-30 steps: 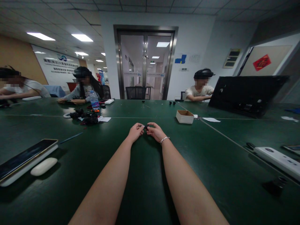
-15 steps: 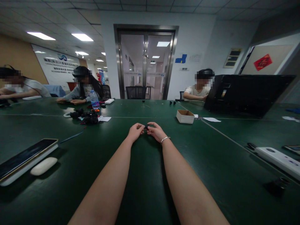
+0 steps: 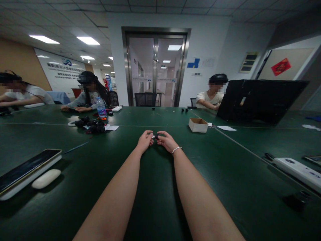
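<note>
Both my arms reach forward over the green table (image 3: 157,201). Between my fingertips is a small black piece with a silvery end (image 3: 155,136), too small to name more exactly. My left hand (image 3: 145,140) pinches it at the silvery end. On the black end, the thumb and fingers of my right hand (image 3: 167,140) are closed, with a silver bracelet (image 3: 177,149) at the wrist. The two hands are a little apart, and the fingers hide part of the piece.
An open small box (image 3: 198,125) stands right of my hands. Black parts (image 3: 94,125) and a water bottle (image 3: 101,108) lie left. Nearer are a phone (image 3: 32,170), a white oval case (image 3: 46,178) and a power strip (image 3: 298,172). Several people sit opposite, one behind a large black panel (image 3: 258,102).
A silvery end now shows between my fingertips, where only black was visible before. My hands have barely moved. The large black panel across the table has shifted slightly left.
</note>
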{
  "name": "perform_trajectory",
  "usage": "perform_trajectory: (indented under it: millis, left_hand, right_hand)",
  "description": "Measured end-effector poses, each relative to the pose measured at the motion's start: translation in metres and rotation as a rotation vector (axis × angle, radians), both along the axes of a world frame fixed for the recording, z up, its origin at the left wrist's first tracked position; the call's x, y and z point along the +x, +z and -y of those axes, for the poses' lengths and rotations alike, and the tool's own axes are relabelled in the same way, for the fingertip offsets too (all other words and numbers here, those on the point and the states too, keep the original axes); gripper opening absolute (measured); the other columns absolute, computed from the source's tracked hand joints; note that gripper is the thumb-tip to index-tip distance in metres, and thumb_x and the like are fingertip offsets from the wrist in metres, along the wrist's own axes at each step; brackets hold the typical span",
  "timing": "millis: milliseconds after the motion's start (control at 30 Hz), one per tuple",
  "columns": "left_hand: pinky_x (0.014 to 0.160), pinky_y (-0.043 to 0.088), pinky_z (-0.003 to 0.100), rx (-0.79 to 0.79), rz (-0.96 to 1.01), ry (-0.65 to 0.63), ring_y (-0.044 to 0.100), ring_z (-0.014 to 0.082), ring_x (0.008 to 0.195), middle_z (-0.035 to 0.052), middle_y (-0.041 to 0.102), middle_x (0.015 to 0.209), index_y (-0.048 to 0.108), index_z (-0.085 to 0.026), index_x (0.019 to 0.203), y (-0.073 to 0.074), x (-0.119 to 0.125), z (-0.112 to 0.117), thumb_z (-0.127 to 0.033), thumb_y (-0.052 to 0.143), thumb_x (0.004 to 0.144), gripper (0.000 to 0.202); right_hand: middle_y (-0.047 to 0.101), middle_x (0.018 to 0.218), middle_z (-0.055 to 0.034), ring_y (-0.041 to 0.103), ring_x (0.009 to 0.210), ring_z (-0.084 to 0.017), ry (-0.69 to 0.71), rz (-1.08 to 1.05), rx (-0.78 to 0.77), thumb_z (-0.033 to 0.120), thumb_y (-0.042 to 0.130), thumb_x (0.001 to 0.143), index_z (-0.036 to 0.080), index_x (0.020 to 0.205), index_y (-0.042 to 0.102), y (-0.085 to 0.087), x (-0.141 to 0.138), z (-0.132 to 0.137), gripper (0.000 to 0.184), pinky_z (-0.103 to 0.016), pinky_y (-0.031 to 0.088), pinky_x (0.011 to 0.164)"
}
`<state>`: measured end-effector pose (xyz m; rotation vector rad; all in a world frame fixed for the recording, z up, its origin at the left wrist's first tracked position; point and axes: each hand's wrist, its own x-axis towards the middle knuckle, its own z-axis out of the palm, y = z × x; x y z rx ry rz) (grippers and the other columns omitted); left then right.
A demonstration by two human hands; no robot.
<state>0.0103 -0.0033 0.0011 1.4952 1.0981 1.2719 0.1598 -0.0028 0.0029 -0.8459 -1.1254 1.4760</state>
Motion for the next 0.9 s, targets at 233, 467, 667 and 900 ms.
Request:
perform_trajectory:
  millis: [233, 467, 667, 900]
  left_hand:
    - [0.045, 0.041, 0.017, 0.015, -0.010, 0.052, 0.054, 0.0076, 0.053, 0.0006, 0.055, 0.077, 0.053, -0.017, 0.104, -0.0010, -0.0004, -0.0017, -0.023, 0.057, 0.076, 0.029]
    - [0.047, 0.044, 0.020, 0.002, -0.038, 0.072, 0.053, 0.0093, 0.050, 0.0018, 0.056, 0.062, 0.058, -0.013, 0.079, -0.0041, -0.0015, -0.0028, -0.041, 0.053, 0.080, 0.028]
    - [0.057, 0.049, 0.022, 0.088, 0.035, 0.018, 0.059, 0.0102, 0.063, 0.0042, 0.061, 0.085, 0.059, -0.017, 0.098, -0.0050, -0.0018, -0.0024, -0.031, 0.065, 0.072, 0.030]
    - [0.055, 0.048, 0.024, 0.022, -0.058, 0.053, 0.058, 0.0130, 0.060, 0.0041, 0.061, 0.069, 0.060, -0.014, 0.086, -0.0059, -0.0008, -0.0026, -0.043, 0.054, 0.079, 0.030]
  right_hand:
    - [0.061, 0.065, 0.0000, 0.057, 0.053, -0.009, -0.024, -0.009, -0.016, 0.011, 0.063, 0.073, 0.018, 0.095, 0.053, -0.0006, -0.0009, -0.0014, 0.025, -0.021, 0.048, 0.053]
    - [0.061, 0.065, -0.0009, 0.057, 0.053, -0.010, -0.021, -0.006, -0.019, 0.011, 0.061, 0.075, 0.018, 0.095, 0.053, 0.0009, -0.0011, -0.0003, 0.023, -0.022, 0.048, 0.053]
    - [0.061, 0.064, -0.0016, 0.057, 0.052, -0.009, -0.025, -0.015, -0.019, 0.007, 0.054, 0.079, 0.017, 0.096, 0.051, 0.0020, -0.0012, 0.0012, 0.020, -0.021, 0.048, 0.053]
    - [0.061, 0.065, -0.0015, 0.058, 0.052, -0.009, -0.026, 0.001, -0.025, 0.007, 0.053, 0.080, 0.017, 0.097, 0.051, 0.0023, -0.0018, 0.0012, 0.020, -0.021, 0.048, 0.053]
